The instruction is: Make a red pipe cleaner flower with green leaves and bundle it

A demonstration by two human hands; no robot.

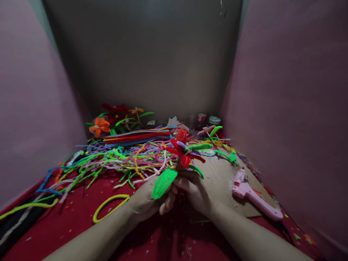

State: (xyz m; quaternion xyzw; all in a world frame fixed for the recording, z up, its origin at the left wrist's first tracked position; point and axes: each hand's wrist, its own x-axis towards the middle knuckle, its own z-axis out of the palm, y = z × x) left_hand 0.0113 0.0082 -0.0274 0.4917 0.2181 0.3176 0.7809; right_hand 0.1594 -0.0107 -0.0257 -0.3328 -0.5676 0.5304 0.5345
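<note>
Both my hands meet in the middle, closed around the lower part of a pipe-cleaner flower (185,159). It has a red ball-shaped top, red petals, a bit of purple and narrow green leaves. My left hand (148,192) is at the stem, partly behind a broad bright-green leaf (164,183) that hangs down over its fingers. My right hand (194,190) pinches at the base of the flower from the other side. The stem itself is mostly hidden by the fingers. Close to my left wrist a bent yellow pipe cleaner (102,209) lies on the red cloth.
A tangle of coloured pipe cleaners (108,159) spreads left, with a straight bundle (138,136) behind. Finished flowers (100,127) stand at the back left. A pink glue gun (255,197) rests on a cardboard sheet (217,174) at right. Jars (214,120) stand at the back.
</note>
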